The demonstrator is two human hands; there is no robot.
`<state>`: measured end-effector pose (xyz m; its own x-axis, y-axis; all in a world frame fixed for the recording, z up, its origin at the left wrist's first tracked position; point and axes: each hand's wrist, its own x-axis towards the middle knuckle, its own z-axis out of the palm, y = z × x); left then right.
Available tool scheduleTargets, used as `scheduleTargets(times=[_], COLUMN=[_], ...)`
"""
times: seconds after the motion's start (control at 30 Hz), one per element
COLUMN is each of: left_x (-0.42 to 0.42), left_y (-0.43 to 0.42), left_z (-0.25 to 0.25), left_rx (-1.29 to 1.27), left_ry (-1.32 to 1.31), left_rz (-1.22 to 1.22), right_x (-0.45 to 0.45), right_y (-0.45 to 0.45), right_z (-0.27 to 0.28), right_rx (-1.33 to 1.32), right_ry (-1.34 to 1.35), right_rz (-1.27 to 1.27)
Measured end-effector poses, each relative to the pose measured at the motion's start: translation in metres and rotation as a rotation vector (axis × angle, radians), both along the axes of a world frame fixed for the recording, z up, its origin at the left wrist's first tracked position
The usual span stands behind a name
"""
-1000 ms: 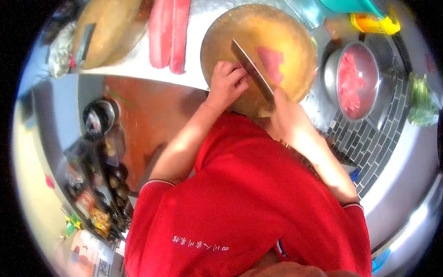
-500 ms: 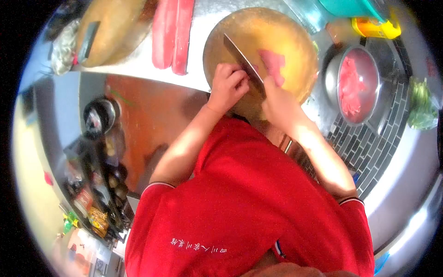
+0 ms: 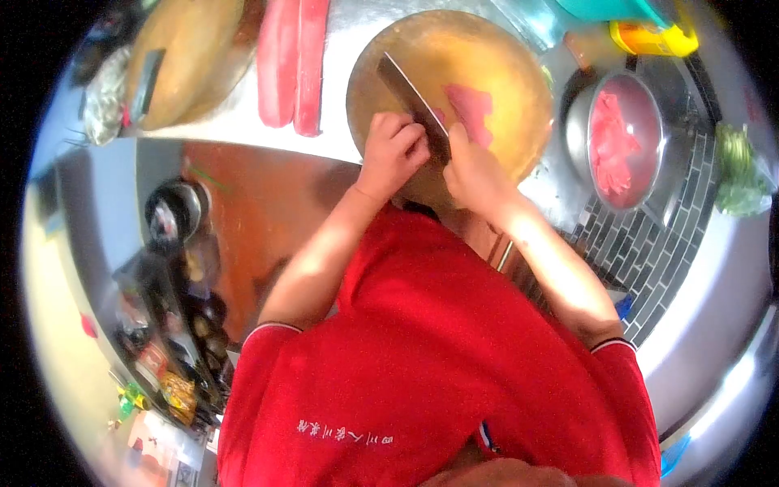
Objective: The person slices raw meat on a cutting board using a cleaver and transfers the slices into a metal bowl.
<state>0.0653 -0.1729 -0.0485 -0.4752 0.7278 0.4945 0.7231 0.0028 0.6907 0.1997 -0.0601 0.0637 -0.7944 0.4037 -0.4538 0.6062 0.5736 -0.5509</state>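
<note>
My right hand (image 3: 479, 172) is closed round the handle of a cleaver (image 3: 414, 97), whose broad blade slants across the round wooden chopping board (image 3: 511, 69). Close against the blade's left side, my left hand (image 3: 393, 151) has its fingers curled over the near-left part of the board. Whatever lies under those fingers is hidden. Pink slices of raw meat (image 3: 471, 112) rest on the board to the right of the blade, with a small bit showing at the blade itself.
Two long pink strips of meat (image 3: 294, 69) lie on the metal counter (image 3: 235, 105), left of the board. A second round board (image 3: 182, 57) stands farther left. On the right, a steel bowl (image 3: 654, 146) holds pink meat pieces. Bagged greens (image 3: 742, 174) are at far right.
The whole view has shifted slightly, so the board, meat and bowl sit a little farther left. Both hands and the cleaver keep nearly the same places on the board.
</note>
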Motion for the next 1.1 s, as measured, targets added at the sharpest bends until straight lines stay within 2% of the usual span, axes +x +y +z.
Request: scheduleTargets(times=[0.07,0.1,0.2,0.3,0.33,0.4,0.5,0.6,0.67,0.77,0.87,0.97,1.1], left_x=[-0.002,-0.001,0.004,0.003,0.004,0.009,0.014,0.028,0.035,0.049,0.069,0.083,0.081], left_y=[0.001,0.0,-0.006,-0.005,-0.004,0.0,0.018,0.051,0.075,0.103,0.117,0.121,0.125], left_z=[0.004,0.004,0.004,0.013,0.018,0.031,0.055,0.078,0.074,0.04,0.022,0.025,0.022], left_rx=[-0.035,-0.026,-0.048,-0.079,-0.089,-0.09,-0.055,-0.035,-0.088,-0.217,-0.245,-0.281,-0.21], left_ry=[0.017,0.024,0.02,0.013,0.008,-0.018,-0.142,-0.205,-0.193,-0.108,0.02,0.067,-0.106], left_rz=[-0.007,-0.006,-0.008,-0.02,-0.031,-0.004,0.048,0.057,0.021,-0.03,-0.006,-0.012,-0.04], right_x=[0.008,0.028,0.067,0.064,0.07,0.091,0.14,0.162,0.171,0.171,0.158,0.117,0.094], right_y=[0.005,0.009,0.029,0.05,0.055,0.065,0.073,0.062,0.055,0.044,0.044,0.038,0.021], right_z=[0.003,-0.013,-0.015,0.023,0.023,0.018,-0.021,-0.024,-0.028,-0.028,-0.048,-0.053,-0.04], right_rx=[-0.036,-0.01,0.118,-0.399,-0.511,-0.602,-0.719,-0.616,-0.587,-0.632,-0.703,-0.733,-0.716], right_ry=[-0.031,-0.026,0.119,0.053,0.145,0.283,0.324,0.383,0.352,0.309,0.362,0.27,0.379], right_rz=[-0.036,-0.032,-0.112,-0.547,-0.615,-0.692,-0.878,-0.986,-0.999,-1.048,-0.94,-0.737,-0.774])
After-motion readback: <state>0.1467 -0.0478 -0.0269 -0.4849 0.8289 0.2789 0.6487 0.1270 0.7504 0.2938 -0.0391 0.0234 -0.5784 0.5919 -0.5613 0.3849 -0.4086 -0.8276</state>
